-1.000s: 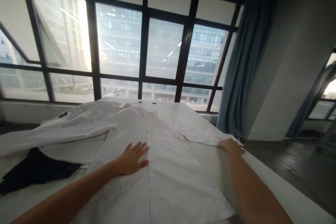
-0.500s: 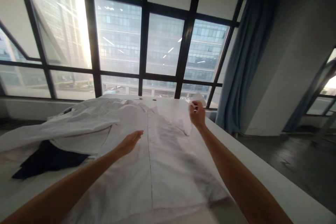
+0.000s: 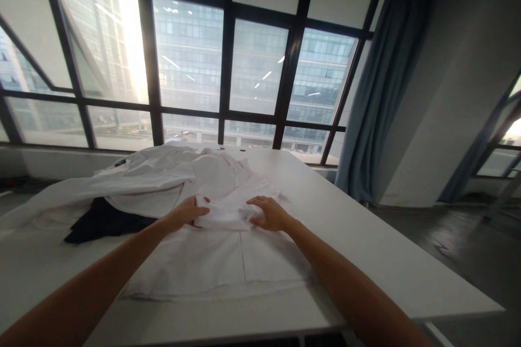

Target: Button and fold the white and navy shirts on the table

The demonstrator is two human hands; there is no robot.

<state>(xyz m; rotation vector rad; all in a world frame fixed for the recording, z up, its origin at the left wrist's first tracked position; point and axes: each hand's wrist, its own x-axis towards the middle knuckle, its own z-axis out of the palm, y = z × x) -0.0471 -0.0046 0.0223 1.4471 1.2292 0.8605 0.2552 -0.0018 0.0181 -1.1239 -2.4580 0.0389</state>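
Note:
A white shirt (image 3: pixel 228 260) lies flat on a white table (image 3: pixel 366 260), its button line running toward me. Its right sleeve (image 3: pixel 228 211) is folded across the chest. My left hand (image 3: pixel 188 211) pinches the near end of that sleeve, fingers curled on the cloth. On the sleeve's right part my right hand (image 3: pixel 269 213) presses down, fingers bent over the fabric. Both forearms reach in from the bottom edge.
More white garments (image 3: pixel 154 173) are heaped at the table's far left, with a dark cloth (image 3: pixel 101 222) beside them. Behind the table stands a large black-framed window (image 3: pixel 228 65). A blue curtain (image 3: pixel 378 92) hangs at the right, next to a grey wall.
My right hand carried the sleeve from the table's right side up and over onto the shirt's chest. My left hand left the shirt front and took hold of the sleeve end.

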